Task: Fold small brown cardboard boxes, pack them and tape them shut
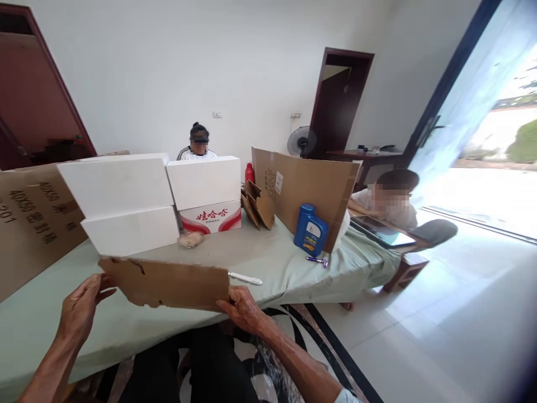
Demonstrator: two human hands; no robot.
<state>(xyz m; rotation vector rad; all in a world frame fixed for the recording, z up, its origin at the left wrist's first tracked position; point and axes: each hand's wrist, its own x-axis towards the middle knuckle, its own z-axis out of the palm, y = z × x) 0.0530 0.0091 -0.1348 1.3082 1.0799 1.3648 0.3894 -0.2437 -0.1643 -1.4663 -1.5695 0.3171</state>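
A flat brown piece of cardboard point(176, 282) with torn, notched edges is held up over the near edge of the table. My left hand point(81, 305) is at its left end, fingertips at the edge and thumb spread a little below. At the right end, my right hand point(244, 307) grips the lower corner between thumb and fingers. Just behind that corner a knife with a white handle point(246, 278) lies on the cloth. Beyond the cardboard sits a small plastic-wrapped bundle point(191, 239).
White boxes point(126, 184) and a red-and-white carton point(212, 217) are stacked behind. A blue bottle point(311, 232) and purple razor point(318, 261) are on the right, before a tall cardboard panel point(306, 182). Folded cardboard point(258, 207) stands mid-table. Two people sit beyond, one by a tablet point(381, 230).
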